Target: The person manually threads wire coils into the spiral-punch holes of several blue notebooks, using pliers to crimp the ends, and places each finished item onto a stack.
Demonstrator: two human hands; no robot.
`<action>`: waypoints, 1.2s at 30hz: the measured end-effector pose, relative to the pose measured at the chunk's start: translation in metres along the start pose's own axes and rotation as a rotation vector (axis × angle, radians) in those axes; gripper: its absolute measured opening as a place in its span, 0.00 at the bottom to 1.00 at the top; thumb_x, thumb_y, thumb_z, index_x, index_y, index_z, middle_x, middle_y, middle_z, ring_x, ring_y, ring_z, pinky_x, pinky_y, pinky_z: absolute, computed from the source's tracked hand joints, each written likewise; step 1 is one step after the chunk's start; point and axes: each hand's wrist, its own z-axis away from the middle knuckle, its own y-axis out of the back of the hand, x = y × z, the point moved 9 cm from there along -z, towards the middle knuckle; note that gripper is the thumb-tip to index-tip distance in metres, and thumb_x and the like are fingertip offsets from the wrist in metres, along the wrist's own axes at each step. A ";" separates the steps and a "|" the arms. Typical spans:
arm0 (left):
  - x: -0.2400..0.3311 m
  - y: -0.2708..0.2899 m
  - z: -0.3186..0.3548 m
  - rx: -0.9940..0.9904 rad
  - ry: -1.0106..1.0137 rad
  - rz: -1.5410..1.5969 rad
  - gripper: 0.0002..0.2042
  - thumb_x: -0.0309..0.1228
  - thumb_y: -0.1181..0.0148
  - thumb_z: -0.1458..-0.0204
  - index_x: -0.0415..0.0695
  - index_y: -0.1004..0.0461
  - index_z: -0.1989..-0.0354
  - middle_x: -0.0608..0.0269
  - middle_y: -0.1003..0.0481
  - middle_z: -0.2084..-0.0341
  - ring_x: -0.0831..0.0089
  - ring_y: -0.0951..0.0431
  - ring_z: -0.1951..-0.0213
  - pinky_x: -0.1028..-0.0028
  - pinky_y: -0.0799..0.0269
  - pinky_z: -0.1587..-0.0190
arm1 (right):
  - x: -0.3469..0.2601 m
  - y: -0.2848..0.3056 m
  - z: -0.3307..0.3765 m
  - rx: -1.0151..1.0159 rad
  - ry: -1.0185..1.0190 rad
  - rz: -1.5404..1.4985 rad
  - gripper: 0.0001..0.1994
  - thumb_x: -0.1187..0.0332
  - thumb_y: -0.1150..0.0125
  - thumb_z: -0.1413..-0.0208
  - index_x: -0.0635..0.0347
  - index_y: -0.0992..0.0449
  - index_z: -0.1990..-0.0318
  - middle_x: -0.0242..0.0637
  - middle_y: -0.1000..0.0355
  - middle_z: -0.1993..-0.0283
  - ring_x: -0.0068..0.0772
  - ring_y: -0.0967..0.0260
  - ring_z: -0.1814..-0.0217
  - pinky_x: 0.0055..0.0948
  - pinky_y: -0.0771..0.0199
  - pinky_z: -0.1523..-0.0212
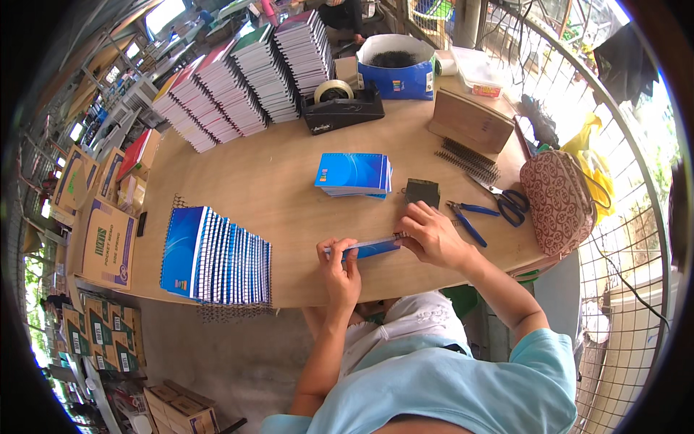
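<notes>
My left hand (pixel 340 269) grips one end of a thin blue notebook (pixel 376 248), held on edge above the table's near side. At its other end, the fingers of my right hand (pixel 434 235) pinch the corner, where a bit of dark binding coil shows. What exactly those fingertips hold is partly hidden. Just beyond my right hand lies a small dark block (pixel 422 192), with blue-handled pliers (pixel 471 218) to its right. A low stack of blue notebooks (pixel 352 172) sits farther off. On the left, a row of coil-bound blue notebooks (pixel 217 253) leans along the table.
Tall stacks of spiral notebooks (pixel 231 90) stand at the far left, beside a tape dispenser (pixel 343 108) and a blue box (pixel 396 81) of dark coils. Scissors (pixel 510 206), loose coils (pixel 468 159), a wooden block (pixel 473 120) and a patterned pouch (pixel 558 202) line the right. Cartons (pixel 107 242) flank the left edge.
</notes>
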 end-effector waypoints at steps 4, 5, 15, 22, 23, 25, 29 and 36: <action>-0.005 0.001 0.002 -0.018 -0.015 -0.002 0.06 0.26 0.37 0.40 0.44 0.24 0.57 0.56 0.29 0.62 0.56 0.29 0.56 0.58 0.29 0.55 | -0.001 0.015 -0.009 0.059 0.142 0.070 0.20 0.54 0.32 0.45 0.51 0.21 0.48 0.41 0.30 0.42 0.49 0.35 0.37 0.49 0.29 0.44; -0.009 0.001 0.002 -0.032 -0.007 0.000 0.07 0.27 0.36 0.41 0.44 0.24 0.56 0.55 0.30 0.61 0.56 0.29 0.56 0.58 0.29 0.55 | 0.024 0.021 -0.014 0.105 0.013 0.108 0.22 0.50 0.33 0.45 0.49 0.20 0.46 0.43 0.31 0.40 0.50 0.36 0.35 0.51 0.31 0.41; -0.007 -0.009 -0.007 -0.072 0.006 0.060 0.25 0.43 0.25 0.52 0.41 0.31 0.57 0.55 0.32 0.61 0.56 0.29 0.55 0.59 0.31 0.53 | 0.065 0.008 -0.021 -0.406 -0.014 -1.013 0.23 0.45 0.37 0.42 0.54 0.15 0.51 0.53 0.26 0.45 0.53 0.27 0.45 0.41 0.28 0.43; -0.003 -0.012 -0.012 -0.102 -0.056 0.059 0.25 0.41 0.24 0.53 0.40 0.34 0.60 0.56 0.34 0.62 0.56 0.30 0.57 0.60 0.33 0.53 | 0.053 0.009 -0.026 -0.442 0.029 -1.044 0.27 0.46 0.42 0.39 0.69 0.17 0.66 0.52 0.25 0.46 0.46 0.25 0.50 0.38 0.29 0.47; -0.003 -0.013 -0.012 -0.117 -0.057 0.064 0.25 0.41 0.24 0.53 0.40 0.34 0.59 0.56 0.34 0.63 0.56 0.30 0.57 0.59 0.33 0.53 | 0.049 -0.003 -0.024 -0.543 0.161 -0.846 0.25 0.49 0.41 0.39 0.68 0.16 0.63 0.50 0.24 0.47 0.43 0.26 0.48 0.36 0.28 0.49; -0.006 -0.011 -0.011 -0.122 -0.051 0.058 0.25 0.41 0.24 0.53 0.40 0.34 0.59 0.56 0.34 0.63 0.56 0.31 0.57 0.59 0.33 0.53 | 0.047 -0.007 -0.031 -0.488 0.027 -0.681 0.25 0.48 0.40 0.40 0.67 0.16 0.61 0.47 0.23 0.47 0.43 0.26 0.48 0.36 0.28 0.48; -0.006 -0.011 -0.012 -0.120 -0.037 0.057 0.26 0.42 0.24 0.54 0.41 0.34 0.59 0.56 0.34 0.63 0.56 0.31 0.57 0.60 0.33 0.53 | 0.040 0.003 -0.034 -0.453 0.067 -0.648 0.22 0.52 0.40 0.39 0.68 0.15 0.61 0.48 0.23 0.49 0.43 0.25 0.49 0.37 0.28 0.49; 0.000 -0.017 -0.010 -0.119 -0.036 0.020 0.33 0.46 0.20 0.62 0.42 0.34 0.56 0.56 0.35 0.62 0.56 0.32 0.56 0.57 0.32 0.56 | 0.039 0.006 -0.028 -0.381 0.045 -0.815 0.21 0.51 0.39 0.40 0.63 0.14 0.59 0.44 0.22 0.50 0.43 0.24 0.50 0.39 0.26 0.50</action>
